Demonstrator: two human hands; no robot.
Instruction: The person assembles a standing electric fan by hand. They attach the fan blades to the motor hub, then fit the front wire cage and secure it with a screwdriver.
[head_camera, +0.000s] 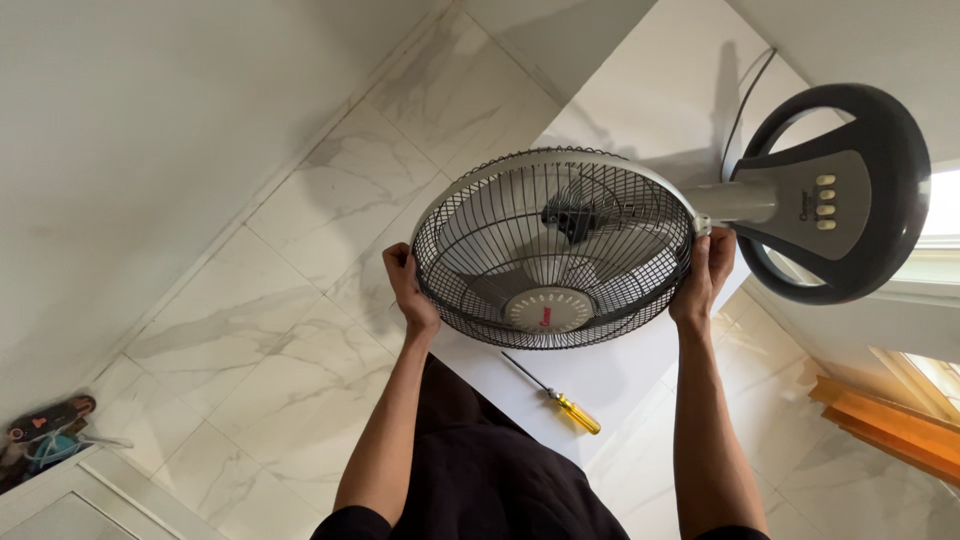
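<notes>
Both hands grip the fan guard (553, 250) by its rim: the left hand (408, 290) is curled at 9 o'clock, the right hand (706, 275) at 3 o'clock. The round base (850, 190) extends toward 2 o'clock. A yellow-handled screwdriver (555, 395) lies below at 6 o'clock, equally near both hands.

Home interior, prob. a living rm or hallway: glossy white marble-look floor tiles (300, 330) w/ grey veins, plain white painted walls (130, 130), grey-and-white household pedestal fan (620, 235), bright window (940, 215) w/ orange wooden slats (890, 425) nearby.
</notes>
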